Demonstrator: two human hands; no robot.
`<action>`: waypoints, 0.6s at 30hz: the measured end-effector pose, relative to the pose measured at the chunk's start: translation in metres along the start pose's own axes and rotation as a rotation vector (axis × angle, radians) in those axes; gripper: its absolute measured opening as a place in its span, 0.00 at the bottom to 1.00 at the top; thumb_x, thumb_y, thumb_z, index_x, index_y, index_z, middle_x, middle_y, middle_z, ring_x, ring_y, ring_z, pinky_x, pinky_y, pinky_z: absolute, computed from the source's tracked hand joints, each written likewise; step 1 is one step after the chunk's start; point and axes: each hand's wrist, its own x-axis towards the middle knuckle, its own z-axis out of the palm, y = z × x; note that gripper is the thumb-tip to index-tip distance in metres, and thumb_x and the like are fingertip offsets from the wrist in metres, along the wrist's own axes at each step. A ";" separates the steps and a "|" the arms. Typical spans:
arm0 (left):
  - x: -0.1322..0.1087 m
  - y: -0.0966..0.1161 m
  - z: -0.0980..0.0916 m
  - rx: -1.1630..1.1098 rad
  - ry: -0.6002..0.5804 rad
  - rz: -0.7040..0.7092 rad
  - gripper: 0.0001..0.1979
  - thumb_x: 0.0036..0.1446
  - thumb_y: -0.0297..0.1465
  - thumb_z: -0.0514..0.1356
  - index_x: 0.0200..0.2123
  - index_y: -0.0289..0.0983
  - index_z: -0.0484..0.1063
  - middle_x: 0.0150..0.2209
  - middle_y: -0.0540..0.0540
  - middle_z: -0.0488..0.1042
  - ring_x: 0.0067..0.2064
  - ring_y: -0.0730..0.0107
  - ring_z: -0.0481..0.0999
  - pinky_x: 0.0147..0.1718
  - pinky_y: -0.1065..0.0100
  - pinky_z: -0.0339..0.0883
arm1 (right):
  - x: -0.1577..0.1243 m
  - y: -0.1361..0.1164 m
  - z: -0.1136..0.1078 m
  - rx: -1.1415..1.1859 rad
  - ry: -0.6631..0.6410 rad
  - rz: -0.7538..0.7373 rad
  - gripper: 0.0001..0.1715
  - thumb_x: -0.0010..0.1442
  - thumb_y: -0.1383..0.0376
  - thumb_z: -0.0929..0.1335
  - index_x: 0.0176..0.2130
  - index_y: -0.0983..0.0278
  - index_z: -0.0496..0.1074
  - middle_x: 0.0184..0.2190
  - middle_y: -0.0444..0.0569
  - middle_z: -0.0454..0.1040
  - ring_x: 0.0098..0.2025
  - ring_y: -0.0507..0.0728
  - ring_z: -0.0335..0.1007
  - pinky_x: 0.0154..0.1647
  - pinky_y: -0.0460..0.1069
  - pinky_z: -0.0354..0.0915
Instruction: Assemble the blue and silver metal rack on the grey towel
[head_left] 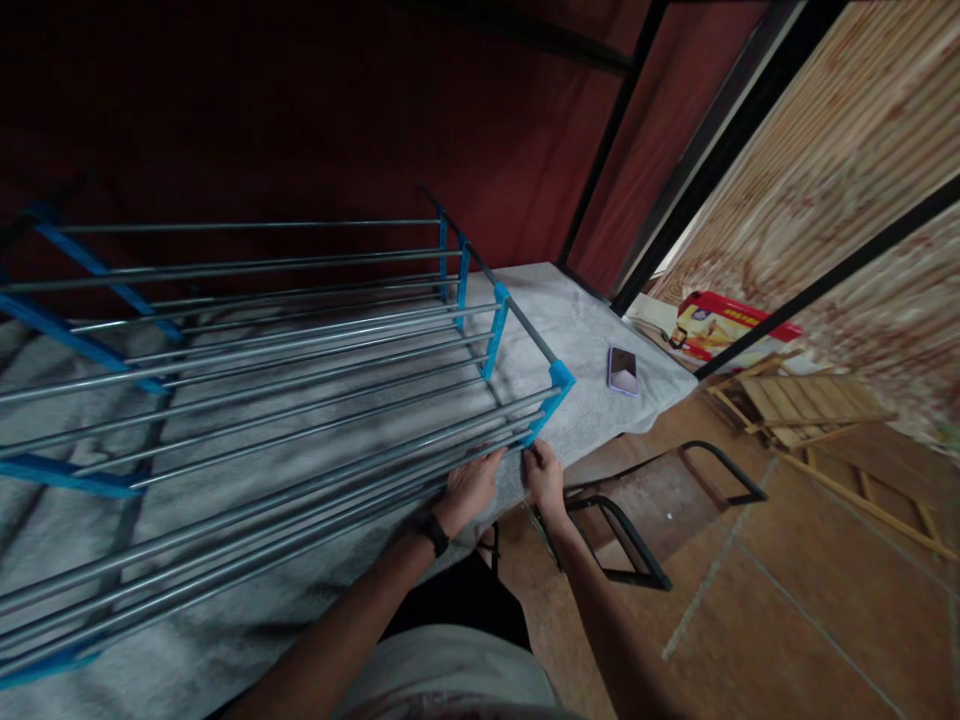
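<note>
A rack of grey metal rods and blue plastic side pieces (491, 340), much like a shoe rack, lies across the left and middle of the view. My left hand (471, 490), with a dark band on its wrist, is curled at the right end of the lowest front metal rod (420, 478); its fingertips are partly hidden by the rods. Just right of it, my right hand (545, 482) is closed at the lower end of the front blue connector (547, 403). Dark tubes join the tops of the blue pieces.
Beneath the rack is a surface with a light grey cloth (577, 310), on which a phone (622, 370) lies. To the right stand a black-armed chair (660, 500), a wooden folding chair (814, 410) and a red-yellow box (727, 325) on a tiled floor. A dark red wall rises behind.
</note>
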 end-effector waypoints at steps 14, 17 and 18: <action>0.004 0.001 -0.006 -0.112 0.055 0.017 0.25 0.66 0.24 0.47 0.62 0.47 0.67 0.62 0.47 0.71 0.61 0.58 0.71 0.59 0.55 0.66 | 0.001 -0.002 -0.001 -0.041 0.009 -0.019 0.16 0.59 0.62 0.63 0.45 0.63 0.73 0.39 0.52 0.74 0.41 0.59 0.68 0.48 0.53 0.63; 0.004 -0.001 -0.007 -0.111 0.065 0.044 0.25 0.66 0.24 0.47 0.61 0.47 0.68 0.62 0.48 0.71 0.61 0.58 0.71 0.59 0.56 0.66 | 0.002 -0.002 -0.002 -0.031 -0.001 -0.032 0.14 0.60 0.61 0.64 0.44 0.63 0.72 0.39 0.51 0.74 0.41 0.59 0.67 0.47 0.52 0.63; 0.005 -0.002 -0.008 -0.105 0.072 0.050 0.25 0.65 0.24 0.47 0.61 0.46 0.68 0.62 0.48 0.70 0.61 0.59 0.71 0.60 0.57 0.66 | 0.002 -0.002 -0.002 -0.031 -0.006 -0.035 0.13 0.60 0.61 0.64 0.43 0.63 0.72 0.38 0.50 0.74 0.40 0.58 0.67 0.46 0.52 0.62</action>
